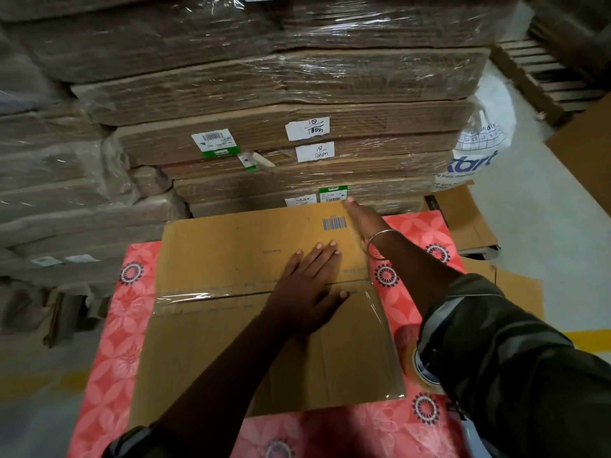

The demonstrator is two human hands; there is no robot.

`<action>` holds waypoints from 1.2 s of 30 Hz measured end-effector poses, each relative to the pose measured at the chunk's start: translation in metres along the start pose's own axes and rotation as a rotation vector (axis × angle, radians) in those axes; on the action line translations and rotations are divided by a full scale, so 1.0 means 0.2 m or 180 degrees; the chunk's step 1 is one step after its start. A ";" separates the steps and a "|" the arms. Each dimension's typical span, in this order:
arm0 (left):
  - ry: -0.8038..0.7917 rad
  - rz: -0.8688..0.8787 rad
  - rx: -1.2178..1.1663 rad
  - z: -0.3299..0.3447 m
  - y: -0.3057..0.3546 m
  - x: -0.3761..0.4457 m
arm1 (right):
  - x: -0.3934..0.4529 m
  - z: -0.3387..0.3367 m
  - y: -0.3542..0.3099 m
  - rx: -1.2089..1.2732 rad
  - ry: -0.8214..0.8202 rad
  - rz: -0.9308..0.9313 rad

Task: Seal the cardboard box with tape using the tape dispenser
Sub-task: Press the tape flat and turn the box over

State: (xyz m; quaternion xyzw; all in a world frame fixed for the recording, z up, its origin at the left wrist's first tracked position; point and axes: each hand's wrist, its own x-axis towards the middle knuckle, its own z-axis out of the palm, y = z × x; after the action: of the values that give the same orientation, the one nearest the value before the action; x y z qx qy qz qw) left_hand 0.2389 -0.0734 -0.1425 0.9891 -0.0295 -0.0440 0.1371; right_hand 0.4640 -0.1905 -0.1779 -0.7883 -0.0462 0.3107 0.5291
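Note:
A brown cardboard box lies on a pink flowered table. Clear tape runs across the seam between its top flaps, and another clear strip runs along the right edge. My left hand lies flat, fingers spread, on the seam near the box's right side. My right hand rests, fingers straight, on the box's far right corner beside a blue barcode; a metal bangle sits on that wrist. A roll of tape on the dispenser shows at the box's right, mostly hidden under my right sleeve.
Shrink-wrapped stacks of flat cardboard rise directly behind the table and to the left. Loose cardboard sheets and a white printed bag lie on the floor at right. Wooden pallets stand at the far right.

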 end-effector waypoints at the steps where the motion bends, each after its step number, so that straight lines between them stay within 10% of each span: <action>1: -0.0043 0.0028 -0.0041 -0.01 -0.01 0.00 | -0.02 0.00 -0.02 0.0098 0.0089 -0.0003; 6: 0.0067 0.0007 -0.0201 -0.11 -0.09 -0.08 | -0.18 0.00 -0.15 -0.0036 0.0761 -0.0385; 19: -0.0041 -0.0766 -0.0016 -0.09 -0.37 -0.40 | -0.09 0.06 -0.26 0.0943 0.0106 0.0103; 36: 0.0393 -0.1112 -0.0024 -0.17 -0.37 -0.55 | -0.25 0.04 -0.19 0.0191 0.0736 -0.0356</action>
State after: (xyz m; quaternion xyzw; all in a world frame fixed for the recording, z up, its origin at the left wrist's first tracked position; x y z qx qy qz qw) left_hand 0.1369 0.0149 -0.1213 0.9795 0.1513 -0.0065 0.1326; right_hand 0.4288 -0.1869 -0.1256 -0.7988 -0.0195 0.1891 0.5707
